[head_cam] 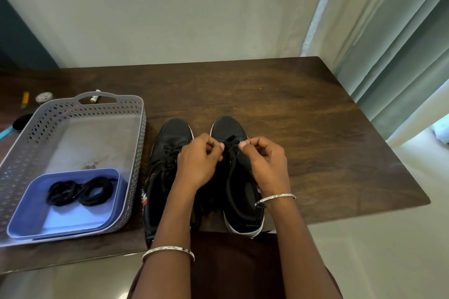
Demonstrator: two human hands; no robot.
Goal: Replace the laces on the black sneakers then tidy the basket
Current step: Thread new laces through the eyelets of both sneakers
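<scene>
Both hands are down on the right sneaker [227, 130]. My left hand [198, 165] and my right hand [266, 165] sit close together over its front eyelets. The fingers are curled in, and each hand pinches the black lace [232, 143] that runs between them. The toe pokes out just beyond my knuckles, and the heel lies back under my right wrist. The left sneaker [173, 132] stands just outside my left hand, partly under that wrist, with its toe pointing away from me like its partner. Further out past my left hand is the grey basket [142, 133] on the wooden table [303, 116]. In the basket's near end a blue tray [21, 216] holds two coiled spare laces [81, 192]. There is a silver bangle [168, 251] on each wrist.
</scene>
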